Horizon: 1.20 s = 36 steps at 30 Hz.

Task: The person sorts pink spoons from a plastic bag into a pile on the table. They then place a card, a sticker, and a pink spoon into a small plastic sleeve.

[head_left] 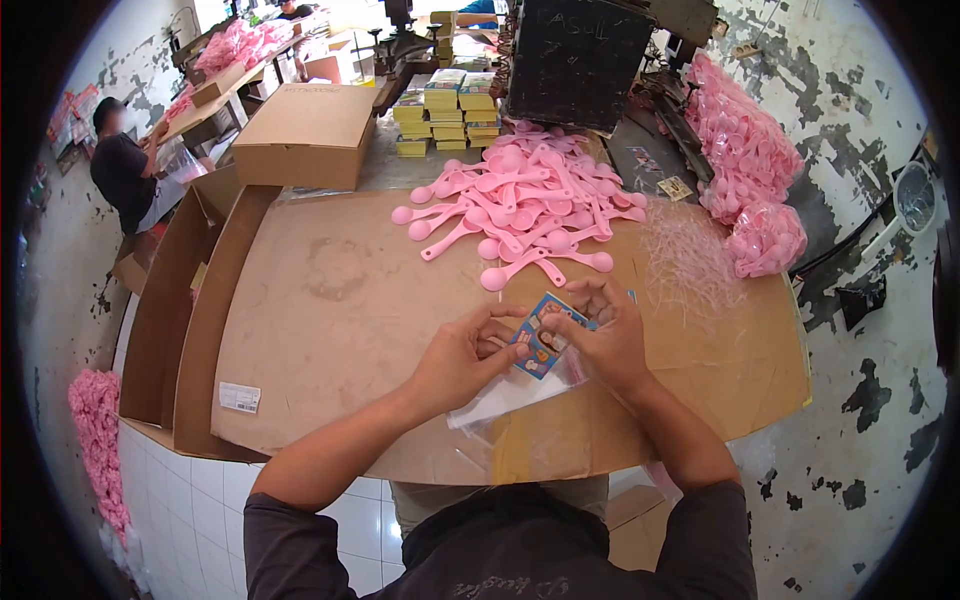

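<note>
Between my two hands is a small blue printed card [541, 338] with colourful pictures, tilted above the cardboard-covered table. My left hand [468, 345] grips its lower left edge between thumb and fingers. At the card's upper right, my right hand [608, 335] has its thumb on the face and its fingers curled behind. Clear plastic bags [515, 400] lie under the hands on the cardboard. Just beyond them spreads a heap of pink plastic measuring spoons [530, 190].
Stacks of small cards [445, 110] stand behind the spoons, near a black box [570, 65]. A closed carton [300, 130] sits at the back left. Bags of pink spoons [745, 140] and clear strips [690, 260] are on the right. Another person [130, 165] sits far left.
</note>
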Tool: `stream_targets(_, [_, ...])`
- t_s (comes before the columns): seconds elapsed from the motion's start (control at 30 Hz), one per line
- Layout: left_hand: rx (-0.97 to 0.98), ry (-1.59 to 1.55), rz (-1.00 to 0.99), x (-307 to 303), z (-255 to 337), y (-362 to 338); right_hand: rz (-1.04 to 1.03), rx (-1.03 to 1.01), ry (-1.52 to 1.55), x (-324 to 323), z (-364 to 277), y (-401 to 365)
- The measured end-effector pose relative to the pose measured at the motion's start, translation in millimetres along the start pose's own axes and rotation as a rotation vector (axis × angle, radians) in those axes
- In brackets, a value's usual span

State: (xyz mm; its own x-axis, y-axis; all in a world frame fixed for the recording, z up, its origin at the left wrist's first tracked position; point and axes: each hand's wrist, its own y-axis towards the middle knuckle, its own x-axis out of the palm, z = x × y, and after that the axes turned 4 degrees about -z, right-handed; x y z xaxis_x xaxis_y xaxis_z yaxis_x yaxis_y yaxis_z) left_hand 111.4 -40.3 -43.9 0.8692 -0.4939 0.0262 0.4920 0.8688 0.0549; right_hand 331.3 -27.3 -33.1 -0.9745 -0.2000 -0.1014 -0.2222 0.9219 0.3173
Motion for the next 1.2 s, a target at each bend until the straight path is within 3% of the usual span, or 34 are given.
stream_targets(0.1, [0.013, -0.051, 0.047, -1, -2, 1, -0.059, 0.071, -0.108, -9, 11, -4])
stream_targets(0.2, [0.048, -0.068, 0.055, -4, -6, 1, -0.314, -0.248, -0.265, -14, 5, 3])
stream_targets(0.4, [0.071, -0.077, 0.1, -8, -7, 4, -0.372, 0.095, -0.153, -28, -12, 18])
stream_targets(0.5, [0.088, -0.133, 0.095, -7, -6, 3, -0.337, 0.095, -0.297, -17, -20, 16])
stream_targets(0.6, [0.075, -0.163, 0.047, -6, -5, 4, -0.174, -0.031, -0.183, -9, -15, 21])
stream_targets(0.7, [0.061, -0.176, 0.021, -8, -7, 4, -0.174, 0.004, -0.185, -10, -16, 21])
stream_targets(0.8, [-0.004, -0.173, 0.016, -11, -5, 2, -0.323, -0.172, -0.326, -16, -8, 20])
stream_targets(0.9, [-0.036, -0.106, 0.039, -12, 0, 1, -0.451, -0.156, -0.214, -17, -6, 28])
stream_targets(1.0, [-0.041, -0.088, 0.072, -13, 0, 2, -0.243, 0.008, -0.595, -26, -5, 54])
stream_targets(1.1, [0.003, -0.127, 0.1, -14, -4, 4, -0.266, -0.217, -1.092, -33, 27, 63])
stream_targets(1.2, [0.014, -0.157, 0.1, -18, -3, 5, -0.218, -0.171, -1.11, -35, 40, 71])
